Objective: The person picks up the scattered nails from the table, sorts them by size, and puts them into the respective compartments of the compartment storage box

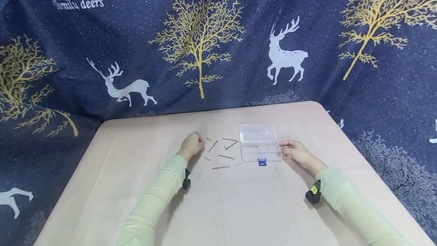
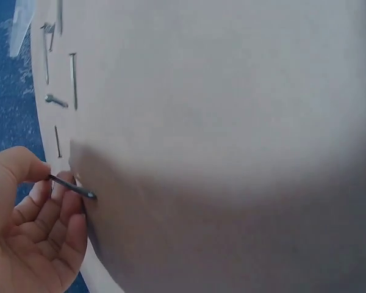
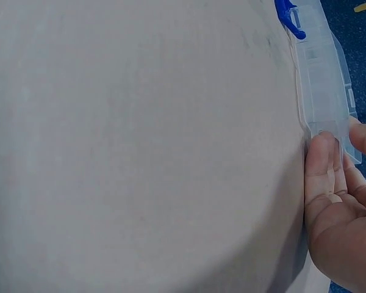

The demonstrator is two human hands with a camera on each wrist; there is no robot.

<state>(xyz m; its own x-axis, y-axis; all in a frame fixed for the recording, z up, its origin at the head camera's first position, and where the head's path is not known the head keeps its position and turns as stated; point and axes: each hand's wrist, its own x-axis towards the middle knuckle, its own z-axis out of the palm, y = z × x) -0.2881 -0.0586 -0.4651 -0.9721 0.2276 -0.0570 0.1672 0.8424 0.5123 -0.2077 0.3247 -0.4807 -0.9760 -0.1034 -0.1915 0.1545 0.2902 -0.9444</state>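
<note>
My left hand (image 1: 192, 145) is raised a little at the left of the scattered nails. Between its thumb and fingertips it pinches a dark nail (image 2: 73, 186), whose head points away from the hand. Over at the right, my right hand (image 1: 297, 152) holds the end of a clear plastic box (image 1: 269, 156), with the thumb (image 3: 363, 137) by the upper edge and straight fingers (image 3: 319, 155) along the end wall. The box lies with its lid (image 1: 257, 132) folded back. One long nail (image 1: 250, 146) is inside it.
Several loose nails lie between the left hand and the box, among them a long nail (image 1: 226, 157), another near the front (image 1: 220, 167) and a short one (image 1: 207, 158). A blue latch (image 1: 262, 162) juts from the box's front. Dark printed cloth (image 1: 218, 48) hangs behind the table (image 1: 136, 143).
</note>
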